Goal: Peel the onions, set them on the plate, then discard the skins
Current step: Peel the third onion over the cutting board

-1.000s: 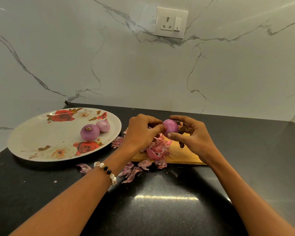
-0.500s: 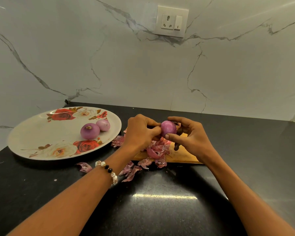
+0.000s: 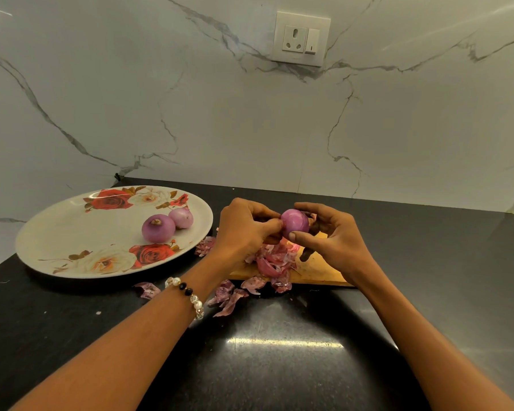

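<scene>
A purple onion (image 3: 294, 222) is held in the air above a wooden cutting board (image 3: 318, 272). My right hand (image 3: 331, 237) grips it from the right, thumb on its lower front. My left hand (image 3: 245, 225) pinches at its left side with curled fingers. Two peeled onions lie on the floral plate (image 3: 72, 232) at the left: a darker one (image 3: 158, 228) and a paler one (image 3: 181, 218) touching behind it. Pink skins (image 3: 272, 259) are heaped on the board under my hands, and more skins (image 3: 229, 295) lie on the black counter in front of it.
One loose skin piece (image 3: 147, 289) lies near the plate's front rim. A dark knife handle (image 3: 306, 254) shows under my right hand. The marble wall with a socket (image 3: 301, 38) rises behind the black counter (image 3: 279, 351).
Both hands with the onion have drifted slightly left and up over the board. The onion has turned a little between the fingers. The plate and skins have not moved.
</scene>
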### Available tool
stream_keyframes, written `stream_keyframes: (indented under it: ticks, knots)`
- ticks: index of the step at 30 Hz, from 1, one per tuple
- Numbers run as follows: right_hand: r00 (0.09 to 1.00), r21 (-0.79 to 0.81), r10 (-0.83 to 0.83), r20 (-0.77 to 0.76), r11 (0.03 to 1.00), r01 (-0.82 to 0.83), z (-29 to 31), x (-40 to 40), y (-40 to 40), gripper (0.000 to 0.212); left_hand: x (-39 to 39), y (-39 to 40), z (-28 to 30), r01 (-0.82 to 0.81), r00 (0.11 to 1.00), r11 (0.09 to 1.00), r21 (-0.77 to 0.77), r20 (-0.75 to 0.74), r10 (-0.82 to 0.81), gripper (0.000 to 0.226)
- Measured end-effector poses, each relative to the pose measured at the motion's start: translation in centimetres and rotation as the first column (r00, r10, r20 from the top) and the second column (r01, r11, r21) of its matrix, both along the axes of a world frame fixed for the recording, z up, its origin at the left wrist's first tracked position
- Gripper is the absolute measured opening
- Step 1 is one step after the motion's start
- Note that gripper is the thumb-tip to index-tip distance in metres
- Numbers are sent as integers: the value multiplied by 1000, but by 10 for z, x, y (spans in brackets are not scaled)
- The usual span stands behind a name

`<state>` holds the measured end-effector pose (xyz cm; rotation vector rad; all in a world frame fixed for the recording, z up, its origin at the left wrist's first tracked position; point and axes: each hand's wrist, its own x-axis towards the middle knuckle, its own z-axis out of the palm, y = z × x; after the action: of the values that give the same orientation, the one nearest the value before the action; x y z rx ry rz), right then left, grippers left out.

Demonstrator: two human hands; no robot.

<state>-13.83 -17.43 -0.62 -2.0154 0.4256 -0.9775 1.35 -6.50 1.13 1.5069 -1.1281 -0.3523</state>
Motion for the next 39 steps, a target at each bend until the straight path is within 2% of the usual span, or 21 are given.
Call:
stream_keyframes:
  ticks: [5, 9, 12, 20, 28, 31, 34, 39]
  knots:
    - [1000, 53, 22, 15, 998, -23, 0, 1, -1, 57, 0, -1, -1, -28, 999, 1000, -1, -24, 28, 10]
    - [999, 110, 35, 30, 993, -38, 0, -2, -5, 57, 0, 0, 3, 56, 996, 998, 4, -75, -56, 19]
    - [998, 125, 46, 34, 991, -50, 0, -2, -6, 60, 1, 0, 3, 81, 997, 996, 34, -20, -80, 28]
    - [998, 150, 61, 20, 987, -63, -1, -1, -5, 59, 0, 0, 2, 56, 996, 998, 35, 67, -58, 18]
    - [996, 194, 83, 44, 977, -90, 1, -2, -2, 60, 2, 1, 5, 53, 998, 998, 18, 34, -53, 13]
    - [996, 177, 79, 28, 981, -83, 1, -2, -3, 60, 3, -1, 4, 58, 996, 998, 38, 70, -61, 20]
    - [997, 150, 76, -6, 986, -75, 0, -1, -2, 62, 5, -1, 2, 34, 993, 998, 59, 112, -40, 17]
    - [997, 163, 73, -2, 984, -72, 0, -2, -2, 56, 5, 0, 2, 55, 997, 997, 48, 54, -58, 16]
